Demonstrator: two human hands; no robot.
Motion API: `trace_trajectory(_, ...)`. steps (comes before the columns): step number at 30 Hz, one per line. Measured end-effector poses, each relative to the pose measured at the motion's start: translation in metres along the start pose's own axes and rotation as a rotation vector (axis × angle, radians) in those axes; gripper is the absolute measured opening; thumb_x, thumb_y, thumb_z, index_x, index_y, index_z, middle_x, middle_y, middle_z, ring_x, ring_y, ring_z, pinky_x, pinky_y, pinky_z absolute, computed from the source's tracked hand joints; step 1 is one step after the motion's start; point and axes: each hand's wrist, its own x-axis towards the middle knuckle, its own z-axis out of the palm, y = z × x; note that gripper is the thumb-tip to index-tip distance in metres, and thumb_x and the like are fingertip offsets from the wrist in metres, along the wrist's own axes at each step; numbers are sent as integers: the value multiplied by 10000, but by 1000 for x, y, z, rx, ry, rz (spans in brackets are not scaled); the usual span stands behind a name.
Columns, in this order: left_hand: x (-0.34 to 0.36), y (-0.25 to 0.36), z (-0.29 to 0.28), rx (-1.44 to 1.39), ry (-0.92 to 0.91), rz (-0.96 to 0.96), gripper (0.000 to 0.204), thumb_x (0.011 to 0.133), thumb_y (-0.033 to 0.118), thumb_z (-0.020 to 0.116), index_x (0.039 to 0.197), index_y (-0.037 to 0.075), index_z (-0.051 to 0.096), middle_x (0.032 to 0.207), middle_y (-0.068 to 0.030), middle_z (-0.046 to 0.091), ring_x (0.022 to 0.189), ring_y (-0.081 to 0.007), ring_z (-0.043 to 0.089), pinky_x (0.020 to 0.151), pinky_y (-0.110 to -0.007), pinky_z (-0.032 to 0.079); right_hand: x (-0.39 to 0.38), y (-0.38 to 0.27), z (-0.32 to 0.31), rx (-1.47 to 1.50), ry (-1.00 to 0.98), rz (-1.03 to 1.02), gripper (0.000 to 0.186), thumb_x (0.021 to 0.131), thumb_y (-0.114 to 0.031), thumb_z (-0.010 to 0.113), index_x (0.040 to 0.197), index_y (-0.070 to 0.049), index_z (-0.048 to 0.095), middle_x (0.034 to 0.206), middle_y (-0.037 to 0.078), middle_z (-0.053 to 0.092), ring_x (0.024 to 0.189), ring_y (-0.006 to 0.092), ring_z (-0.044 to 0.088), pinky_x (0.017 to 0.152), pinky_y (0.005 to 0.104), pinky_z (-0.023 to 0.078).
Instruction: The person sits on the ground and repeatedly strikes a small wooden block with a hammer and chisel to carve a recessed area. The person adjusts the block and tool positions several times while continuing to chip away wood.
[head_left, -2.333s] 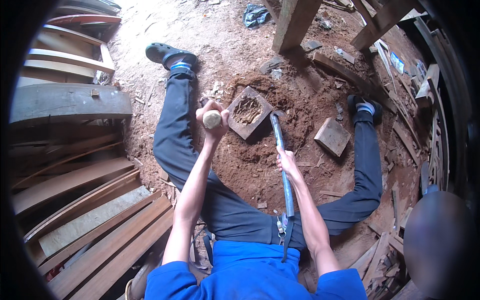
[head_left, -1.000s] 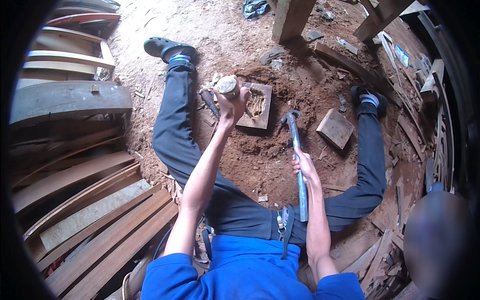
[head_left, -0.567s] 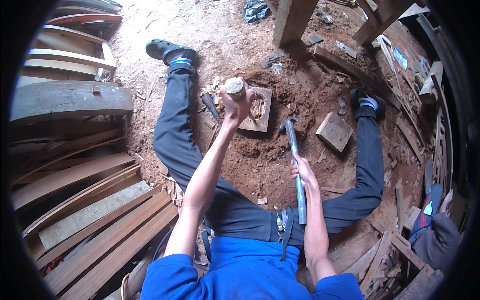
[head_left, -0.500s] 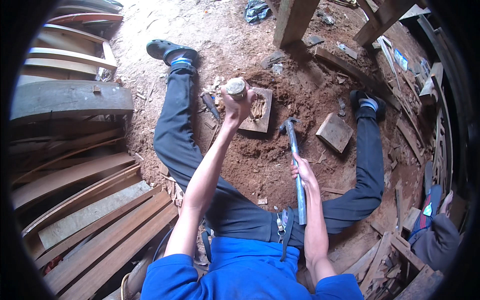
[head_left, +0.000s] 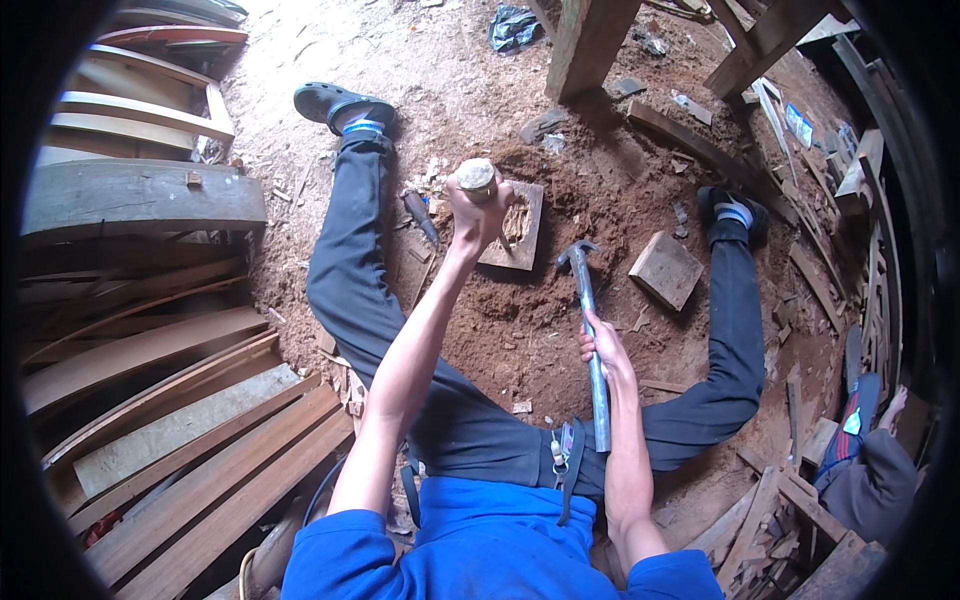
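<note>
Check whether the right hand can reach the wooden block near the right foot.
Probably yes: the wooden block lies ahead and right of the right hand, with only dirt and small scraps between, though that hand grips the hammer.

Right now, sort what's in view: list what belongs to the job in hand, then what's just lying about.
Apparently in use:
hammer, in the right hand
round-ended tool, in the left hand
hollowed block, partly behind that hand

Apparently lying about:
solid block
dark tool, perhaps a spare
dark plastic
planks
</note>
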Motion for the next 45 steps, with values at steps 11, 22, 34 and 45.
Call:
trace_trajectory(11,0,4,1,104,-106,60,75,745,92,618,721,35,575,597,-9,574,504,-102,551,435,-251,440,1,2,-1,-12,-15,-15,397,958,-468,553,825,-105,464,590,-84,399,426,1,371,377,173,328)
trace_trajectory(22,-2,3,3,148,-112,89,65,732,92,614,724,46,569,611,9,569,519,-74,538,444,-236,434,0,3,-1,-25,8,-15,404,958,-467,551,807,-103,465,579,-83,395,421,4,371,370,175,314)
trace_trajectory(34,-19,13,13,248,-141,460,180,809,131,702,693,27,613,566,-73,604,504,-152,603,476,-298,466,-85,-45,28,-266,0,-261,458,957,-505,541,728,-125,430,523,-62,386,387,18,352,346,179,283)
trace_trajectory(45,-21,6,16,139,-242,446,31,750,23,666,738,19,637,636,-62,649,570,-159,641,524,-277,502,-297,-140,83,-354,-344,-1103,406,989,-464,483,856,-94,384,582,-25,362,418,49,305,350,202,239)
